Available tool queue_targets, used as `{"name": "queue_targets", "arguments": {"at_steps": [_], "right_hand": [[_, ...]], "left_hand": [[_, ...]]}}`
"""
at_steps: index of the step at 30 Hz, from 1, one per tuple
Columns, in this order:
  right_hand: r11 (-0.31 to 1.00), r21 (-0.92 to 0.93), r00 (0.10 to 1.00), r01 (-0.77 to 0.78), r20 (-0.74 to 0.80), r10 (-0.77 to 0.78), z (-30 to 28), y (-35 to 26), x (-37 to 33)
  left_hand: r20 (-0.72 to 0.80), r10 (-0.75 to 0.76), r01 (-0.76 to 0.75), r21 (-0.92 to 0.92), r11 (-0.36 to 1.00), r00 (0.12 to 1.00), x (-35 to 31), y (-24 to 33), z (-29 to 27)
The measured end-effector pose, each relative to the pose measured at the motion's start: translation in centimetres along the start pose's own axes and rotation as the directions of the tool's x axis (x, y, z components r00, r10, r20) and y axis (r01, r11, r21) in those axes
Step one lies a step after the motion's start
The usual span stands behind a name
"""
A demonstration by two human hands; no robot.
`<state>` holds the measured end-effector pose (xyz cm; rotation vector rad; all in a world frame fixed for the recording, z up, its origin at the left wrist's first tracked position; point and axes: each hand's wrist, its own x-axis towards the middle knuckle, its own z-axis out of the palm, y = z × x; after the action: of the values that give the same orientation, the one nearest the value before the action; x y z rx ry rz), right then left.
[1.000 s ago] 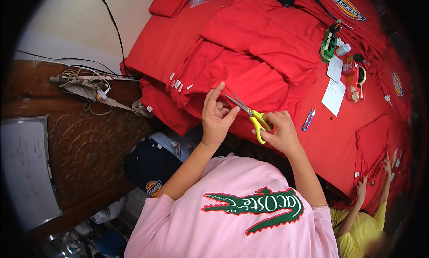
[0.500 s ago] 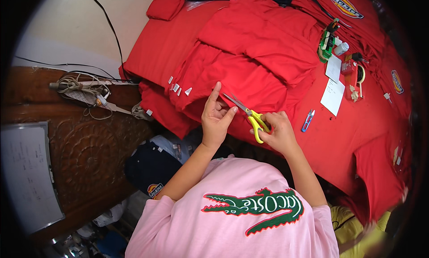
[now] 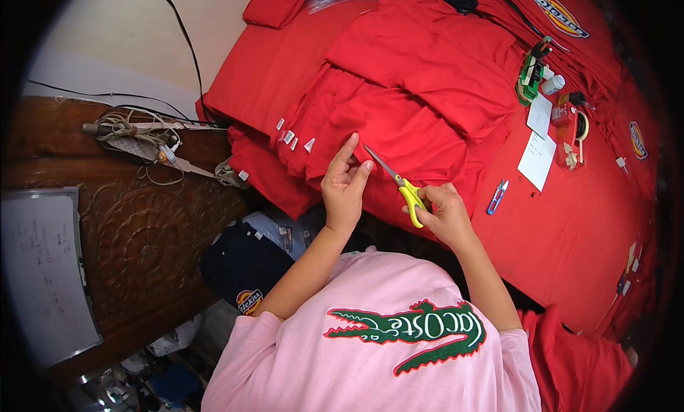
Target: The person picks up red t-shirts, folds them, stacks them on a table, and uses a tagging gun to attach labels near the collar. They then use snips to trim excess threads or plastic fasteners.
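Observation:
My right hand [image 3: 447,211] grips a pair of scissors [image 3: 409,195] by its yellow-green handles. The grey blades point up and left and look closed, with their tips near my left hand [image 3: 345,187]. That hand is half curled, its index finger raised and its thumb up. A fold of red cloth shows between these two fingers, at the near edge of a red garment [image 3: 399,137] in a stack. How firmly the cloth is held is hard to see. Several small white labels [image 3: 291,138] stick out along the stack's left edge.
To the right on the red-covered table lie blue thread snips [image 3: 497,197], white paper slips [image 3: 537,160], a red tape dispenser [image 3: 568,132] and a green holder [image 3: 530,80]. A red garment [image 3: 570,362] hangs at lower right, beside part of another person's hand [image 3: 632,356]. Coiled cables [image 3: 135,130] lie left.
The scissors' handles and blades have come together. My left thumb has moved closer to its index finger. At the right, a red garment has slid off the table edge to the lower right.

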<state>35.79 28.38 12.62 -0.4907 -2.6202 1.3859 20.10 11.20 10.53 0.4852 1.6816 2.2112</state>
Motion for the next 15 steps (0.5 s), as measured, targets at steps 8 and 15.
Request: {"name": "queue_targets", "arguments": {"at_steps": [8, 15], "right_hand": [[0.994, -0.063, 0.996, 0.086, -0.025, -0.088, 0.2, -1.6, 1.4], [1.0, 0.015, 1.0, -0.002, -0.009, 0.002, 1.8, -0.4, 1.2]], "left_hand": [[0.158, -0.035, 0.036, -0.006, 0.999, 0.987, 0.0, 2.3, -0.1], [0.088, 0.012, -0.009, -0.035, 0.999, 0.996, 0.1, 1.7, -0.7]]}}
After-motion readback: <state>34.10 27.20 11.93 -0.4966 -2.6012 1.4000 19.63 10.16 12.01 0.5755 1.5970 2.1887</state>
